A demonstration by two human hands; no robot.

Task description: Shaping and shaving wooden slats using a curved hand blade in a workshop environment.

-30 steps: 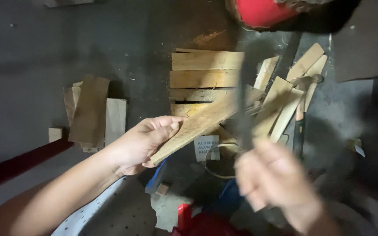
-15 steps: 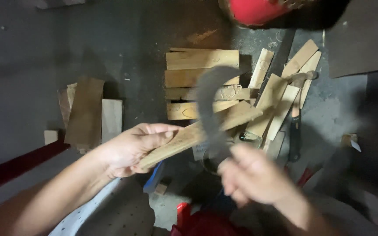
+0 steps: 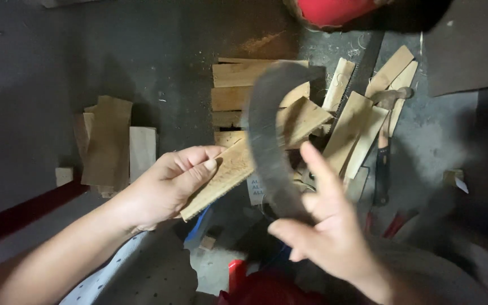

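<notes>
The left hand [image 3: 168, 183] is wrapped around the lower end of a long wooden strip [image 3: 244, 161], thumb on top and fingers underneath, holding it slanted up toward the stack of planks [image 3: 238, 85] on the floor [image 3: 40, 68]. The right hand [image 3: 326, 237] looks closed around the handle of a curved dark blade [image 3: 266, 130], though it's blurry enough that the exact grip is hard to make out; the blade arcs up across the strip's upper end. More wood scraps [image 3: 108, 141] sit off to the left, and a hammer [image 3: 384, 164] lies among loose slats [image 3: 362, 113] on the right.
</notes>
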